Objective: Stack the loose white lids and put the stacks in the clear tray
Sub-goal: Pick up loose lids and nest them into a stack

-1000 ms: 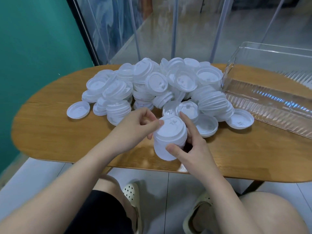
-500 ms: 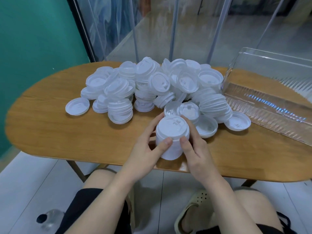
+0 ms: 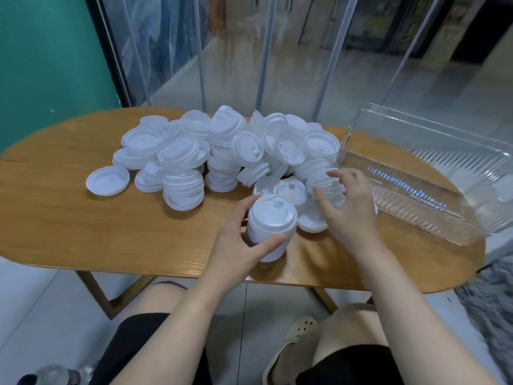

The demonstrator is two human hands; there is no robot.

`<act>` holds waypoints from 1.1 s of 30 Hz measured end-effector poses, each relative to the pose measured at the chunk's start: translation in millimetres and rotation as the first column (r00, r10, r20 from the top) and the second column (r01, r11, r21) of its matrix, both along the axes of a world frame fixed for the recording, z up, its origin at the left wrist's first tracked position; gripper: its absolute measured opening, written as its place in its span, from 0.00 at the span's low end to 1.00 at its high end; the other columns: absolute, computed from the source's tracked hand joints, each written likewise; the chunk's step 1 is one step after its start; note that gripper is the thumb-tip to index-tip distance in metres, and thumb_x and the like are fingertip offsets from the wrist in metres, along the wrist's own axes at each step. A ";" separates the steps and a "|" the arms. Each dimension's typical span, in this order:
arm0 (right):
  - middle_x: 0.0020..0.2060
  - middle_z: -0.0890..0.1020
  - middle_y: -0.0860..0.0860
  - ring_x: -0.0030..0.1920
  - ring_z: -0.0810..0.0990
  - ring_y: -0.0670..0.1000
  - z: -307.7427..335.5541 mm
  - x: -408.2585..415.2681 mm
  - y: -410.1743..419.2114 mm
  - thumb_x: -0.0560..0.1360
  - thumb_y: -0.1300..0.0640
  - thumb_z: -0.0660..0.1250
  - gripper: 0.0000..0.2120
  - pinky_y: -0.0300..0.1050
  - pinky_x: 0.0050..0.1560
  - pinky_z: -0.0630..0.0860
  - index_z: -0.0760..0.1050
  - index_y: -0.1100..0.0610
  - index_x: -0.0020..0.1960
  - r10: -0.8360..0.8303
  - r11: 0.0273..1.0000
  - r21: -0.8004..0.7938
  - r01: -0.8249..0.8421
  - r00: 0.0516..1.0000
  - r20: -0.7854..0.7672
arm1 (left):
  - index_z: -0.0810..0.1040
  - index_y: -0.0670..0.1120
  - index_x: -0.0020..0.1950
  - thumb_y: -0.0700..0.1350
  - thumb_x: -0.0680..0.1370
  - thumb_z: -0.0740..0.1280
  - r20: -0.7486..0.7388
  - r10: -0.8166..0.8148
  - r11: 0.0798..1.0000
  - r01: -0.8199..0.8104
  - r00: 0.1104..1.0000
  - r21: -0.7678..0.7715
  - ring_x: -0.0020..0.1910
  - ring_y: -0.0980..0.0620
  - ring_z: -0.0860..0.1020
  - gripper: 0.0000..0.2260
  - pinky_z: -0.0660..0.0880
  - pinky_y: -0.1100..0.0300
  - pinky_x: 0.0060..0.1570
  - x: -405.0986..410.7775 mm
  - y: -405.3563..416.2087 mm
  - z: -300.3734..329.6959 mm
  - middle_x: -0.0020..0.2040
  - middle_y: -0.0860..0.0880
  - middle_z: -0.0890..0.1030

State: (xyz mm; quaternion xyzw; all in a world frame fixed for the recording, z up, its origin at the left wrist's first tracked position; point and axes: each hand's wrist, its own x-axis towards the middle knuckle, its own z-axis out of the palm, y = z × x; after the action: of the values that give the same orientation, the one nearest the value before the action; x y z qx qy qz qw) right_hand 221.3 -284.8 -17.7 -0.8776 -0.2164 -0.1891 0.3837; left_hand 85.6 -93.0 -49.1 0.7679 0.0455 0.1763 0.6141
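Observation:
A tall stack of white lids [image 3: 270,226] stands near the table's front edge, and my left hand [image 3: 238,245] grips it with thumb and fingers curled round its side. My right hand [image 3: 347,207] hovers to the right with spread fingers over a leaning stack of lids [image 3: 319,173] in the pile; whether it touches them I cannot tell. A big heap of loose white lids [image 3: 222,151] covers the table's middle. The clear tray [image 3: 416,190] lies at the right, with no lids in it.
The oval wooden table [image 3: 83,223] has bare wood at the left and front. A single lid [image 3: 107,180] lies apart at the left. Glass panels and metal poles stand behind the table. My knees and a sandal show below the edge.
My right hand has let go of the stack and moved right and away towards the leaning lids. My left hand has stayed on the stack. The view has shifted.

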 end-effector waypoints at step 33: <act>0.61 0.78 0.53 0.64 0.76 0.56 39.6 4.1 -1.0 0.68 0.32 0.75 0.41 0.55 0.66 0.71 0.75 0.57 0.71 -0.213 0.910 -0.390 0.144 0.967 -0.141 | 0.71 0.62 0.71 0.61 0.67 0.79 -0.015 0.010 1.000 -0.010 1.000 0.006 0.65 0.60 0.77 0.35 0.78 0.51 0.63 0.9 1.3 1.2 0.65 0.61 0.79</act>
State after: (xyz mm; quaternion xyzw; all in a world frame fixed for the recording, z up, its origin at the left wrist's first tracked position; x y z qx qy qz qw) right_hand 225.4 -285.8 21.8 -0.9644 -0.1317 -0.0983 0.2071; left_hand 86.5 -91.6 -47.9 0.7708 0.0535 0.1736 0.6106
